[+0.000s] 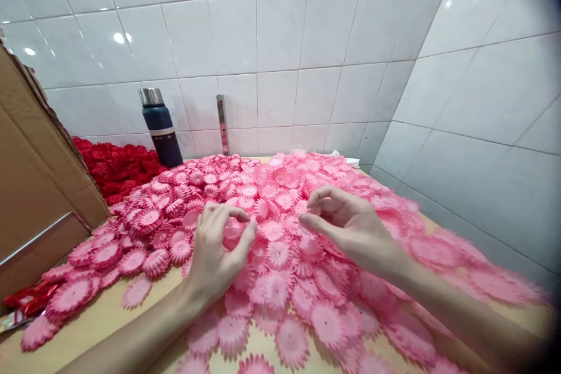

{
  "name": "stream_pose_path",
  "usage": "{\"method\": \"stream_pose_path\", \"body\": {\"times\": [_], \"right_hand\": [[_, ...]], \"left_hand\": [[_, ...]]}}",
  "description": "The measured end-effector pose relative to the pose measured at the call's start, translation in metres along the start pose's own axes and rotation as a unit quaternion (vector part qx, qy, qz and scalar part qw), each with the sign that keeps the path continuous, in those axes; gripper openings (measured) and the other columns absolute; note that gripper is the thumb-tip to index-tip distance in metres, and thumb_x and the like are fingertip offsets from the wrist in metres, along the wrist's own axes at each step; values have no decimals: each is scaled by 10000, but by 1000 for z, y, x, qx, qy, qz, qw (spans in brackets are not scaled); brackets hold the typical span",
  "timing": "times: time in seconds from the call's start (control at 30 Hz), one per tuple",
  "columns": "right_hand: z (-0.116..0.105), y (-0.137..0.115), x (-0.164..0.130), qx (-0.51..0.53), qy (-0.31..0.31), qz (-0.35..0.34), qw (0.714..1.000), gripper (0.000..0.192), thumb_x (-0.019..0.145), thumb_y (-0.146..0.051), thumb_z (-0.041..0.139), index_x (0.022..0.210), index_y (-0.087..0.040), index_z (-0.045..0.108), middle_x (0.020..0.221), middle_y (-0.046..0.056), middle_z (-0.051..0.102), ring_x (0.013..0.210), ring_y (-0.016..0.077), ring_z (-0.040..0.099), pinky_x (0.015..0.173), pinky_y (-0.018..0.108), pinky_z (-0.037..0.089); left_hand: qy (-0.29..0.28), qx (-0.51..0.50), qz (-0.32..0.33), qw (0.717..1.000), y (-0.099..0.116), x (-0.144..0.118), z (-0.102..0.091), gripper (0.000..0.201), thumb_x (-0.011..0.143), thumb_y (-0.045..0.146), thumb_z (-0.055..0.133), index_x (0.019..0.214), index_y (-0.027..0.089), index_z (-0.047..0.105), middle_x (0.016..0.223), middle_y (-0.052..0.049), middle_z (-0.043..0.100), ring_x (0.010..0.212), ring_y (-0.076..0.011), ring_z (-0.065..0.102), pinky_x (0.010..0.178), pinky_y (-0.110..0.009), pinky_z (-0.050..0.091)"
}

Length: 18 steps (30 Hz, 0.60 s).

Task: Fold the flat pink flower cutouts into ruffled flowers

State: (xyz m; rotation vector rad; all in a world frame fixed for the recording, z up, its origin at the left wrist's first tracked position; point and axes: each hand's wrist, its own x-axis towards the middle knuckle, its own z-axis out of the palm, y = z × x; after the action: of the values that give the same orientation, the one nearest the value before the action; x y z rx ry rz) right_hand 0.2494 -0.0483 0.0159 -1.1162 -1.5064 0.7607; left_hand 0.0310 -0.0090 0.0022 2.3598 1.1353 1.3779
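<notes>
Head view: both hands, the left hand (217, 251) and the right hand (346, 225), were held with fingers curled and pinching nothing above the pink fabric flowers (280, 257) heaped mid-frame, so no flower was yet taken and the heap appeared largely unworked.

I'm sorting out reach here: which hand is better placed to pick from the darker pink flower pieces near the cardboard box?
Probably the left hand. It hovers, fingers curled, right beside the darker pink flower pieces next to the cardboard box. The right hand hangs over the paler pink flowers, farther off.
</notes>
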Motion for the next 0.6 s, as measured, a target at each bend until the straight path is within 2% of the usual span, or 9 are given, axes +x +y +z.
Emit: {"method": "stream_pose_path", "body": {"times": [0.1,0.2,0.43,0.5,0.6], "right_hand": [[5,0,-2,-3,-2,-2,1000,196,867,-375,625,860,-212,517,673,-27,553,532,88,410,465,244,325],[13,-2,-6,-6,-17,-19,1000,187,874,-357,622,859,-221,495,648,-46,525,512,84,374,467,247,311],[34,-11,-14,-16,-93,-98,991,138,889,-250,603,856,-223,472,574,-75,527,485,81,466,459,230,335],[34,-12,-15,-24,-94,-108,989,104,896,-239,591,881,-221,489,571,-76,537,484,82,475,474,233,349],[31,-10,-15,-24,-98,-88,991,120,878,-220,614,950,-223,517,619,-63,572,550,95,504,533,243,384]], "left_hand": [[-20,-20,26,999,2,-1,0,75,873,200,574,799,189,579,816,-19,627,840,-200,503,785,-358,378],[-51,-57,68,995,7,-3,-1,77,879,199,582,805,187,599,808,-20,639,846,-197,499,802,-360,378],[-150,-111,136,973,16,-8,1,48,881,159,580,878,186,620,887,-36,657,887,-203,469,811,-358,378],[-156,-109,145,971,16,-8,2,92,894,122,540,899,183,608,901,-38,654,895,-203,463,817,-364,377],[-132,-98,146,976,14,-7,2,113,895,95,512,881,177,590,880,-40,641,881,-197,465,811,-365,382]]}}
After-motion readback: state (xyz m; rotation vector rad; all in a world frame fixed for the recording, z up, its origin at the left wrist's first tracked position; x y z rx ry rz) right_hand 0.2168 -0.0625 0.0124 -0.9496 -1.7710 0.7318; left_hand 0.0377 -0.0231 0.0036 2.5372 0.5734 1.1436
